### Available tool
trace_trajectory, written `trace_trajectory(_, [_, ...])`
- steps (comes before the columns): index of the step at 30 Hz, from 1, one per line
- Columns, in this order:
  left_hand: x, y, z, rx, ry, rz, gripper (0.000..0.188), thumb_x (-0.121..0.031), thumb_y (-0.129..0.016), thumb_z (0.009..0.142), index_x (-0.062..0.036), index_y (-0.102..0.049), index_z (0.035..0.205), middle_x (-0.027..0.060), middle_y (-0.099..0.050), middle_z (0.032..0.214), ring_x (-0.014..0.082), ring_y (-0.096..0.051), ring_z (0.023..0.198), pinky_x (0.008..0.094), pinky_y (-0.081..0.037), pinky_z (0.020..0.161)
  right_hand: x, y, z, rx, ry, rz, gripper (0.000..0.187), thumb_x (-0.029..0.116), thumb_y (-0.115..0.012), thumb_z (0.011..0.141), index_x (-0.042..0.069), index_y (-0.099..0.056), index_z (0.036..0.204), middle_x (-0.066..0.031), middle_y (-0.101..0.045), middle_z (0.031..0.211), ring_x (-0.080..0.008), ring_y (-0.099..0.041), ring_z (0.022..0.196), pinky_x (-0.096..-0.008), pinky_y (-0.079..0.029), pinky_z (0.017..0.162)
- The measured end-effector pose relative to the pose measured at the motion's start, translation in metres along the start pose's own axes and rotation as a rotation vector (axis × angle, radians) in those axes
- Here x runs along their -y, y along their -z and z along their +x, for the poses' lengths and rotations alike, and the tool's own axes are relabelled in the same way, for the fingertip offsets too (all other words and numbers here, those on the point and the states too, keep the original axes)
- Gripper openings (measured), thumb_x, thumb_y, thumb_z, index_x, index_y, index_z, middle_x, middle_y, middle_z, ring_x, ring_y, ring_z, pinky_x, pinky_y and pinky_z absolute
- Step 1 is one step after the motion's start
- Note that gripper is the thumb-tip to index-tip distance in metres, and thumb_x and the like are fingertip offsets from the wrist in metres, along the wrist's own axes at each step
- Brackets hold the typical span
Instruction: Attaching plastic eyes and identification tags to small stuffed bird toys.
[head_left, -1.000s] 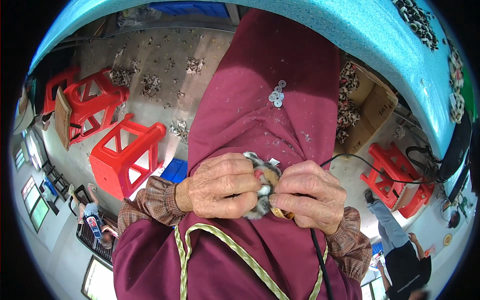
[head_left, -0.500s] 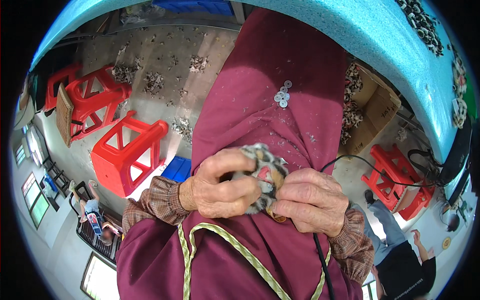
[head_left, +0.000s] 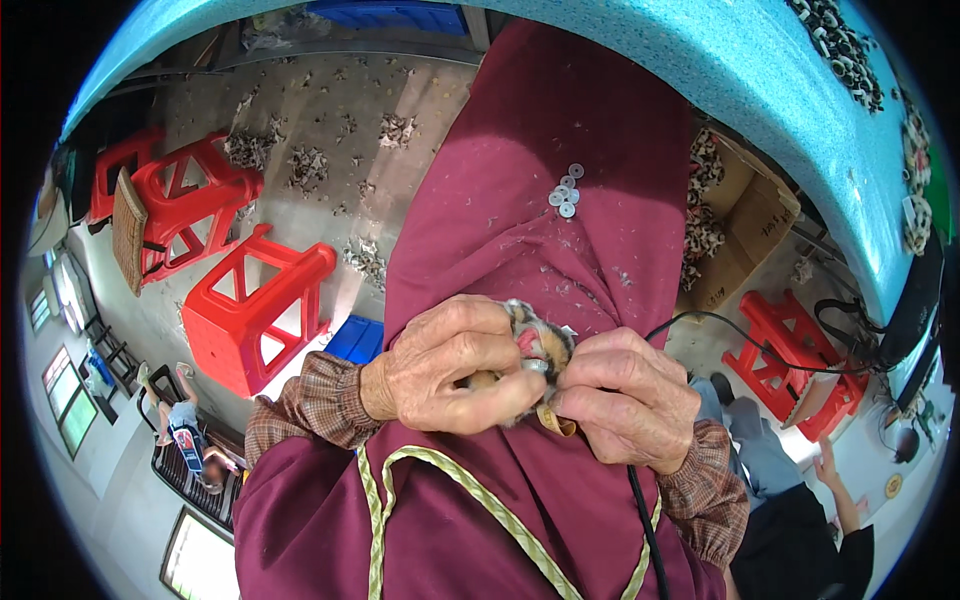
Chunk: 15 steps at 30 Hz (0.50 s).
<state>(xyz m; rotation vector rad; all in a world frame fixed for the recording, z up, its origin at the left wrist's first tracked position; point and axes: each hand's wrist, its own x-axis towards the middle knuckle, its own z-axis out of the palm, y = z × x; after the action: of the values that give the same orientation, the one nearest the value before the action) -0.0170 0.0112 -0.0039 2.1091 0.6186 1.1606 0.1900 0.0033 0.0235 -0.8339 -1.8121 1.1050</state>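
Observation:
Over my lap, my left hand point(head_left: 455, 365) is wrapped round a small furry plush piece point(head_left: 548, 345) patched in black, white and orange, with a pink part showing. Its thumb presses across the front, and much of the piece is hidden under the fingers. My right hand point(head_left: 628, 398) is closed at the piece's right edge, fingertips pinched together. Below those fingertips pokes out a small tan-gold strip or tab point(head_left: 556, 422); what else they grip is hidden. Several translucent white discs with centre holes point(head_left: 567, 197) lie on the maroon apron point(head_left: 480, 260) across my lap.
A blue speckled tabletop point(head_left: 640, 60) curves ahead, with dark small parts point(head_left: 840, 50) at its right. An open cardboard box point(head_left: 745, 220) of plush pieces stands right. Red stools point(head_left: 245, 310) stand on both sides. Fabric scraps point(head_left: 308, 165) litter the floor. A person point(head_left: 800, 530) is at lower right.
My left thumb and fingers have closed further over the plush piece, covering more of it. My right hand has barely shifted. The person at lower right has moved.

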Motion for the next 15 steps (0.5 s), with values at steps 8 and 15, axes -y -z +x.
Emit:
trace_trajectory(8, [0.0, 0.005, -0.01, 0.075, 0.029, 0.076, 0.031, -0.008, -0.068, 0.062, -0.0029, -0.064, 0.092, 0.0079, -0.056, 0.092, 0.0287, -0.054, 0.089, 0.042, -0.051, 0.07, -0.002, -0.004, -0.002, -0.021, 0.019, 0.038, 0.032, -0.012, -0.066, 0.055, -0.002, -0.061, 0.085, -0.0106, -0.059, 0.079, -0.025, -0.061, 0.067, -0.0315, -0.052, 0.052])
trace_trajectory(15, [0.003, -0.002, -0.004, 0.046, 0.005, 0.062, 0.03, -0.01, -0.065, 0.053, -0.0039, -0.05, 0.079, 0.012, -0.058, 0.097, 0.0304, -0.056, 0.093, 0.0428, -0.054, 0.072, 0.003, 0.0, -0.002, -0.013, -0.044, 0.034, 0.028, -0.013, -0.071, 0.06, 0.003, -0.061, 0.081, -0.0104, -0.063, 0.079, -0.0246, -0.063, 0.066, -0.032, -0.054, 0.057])
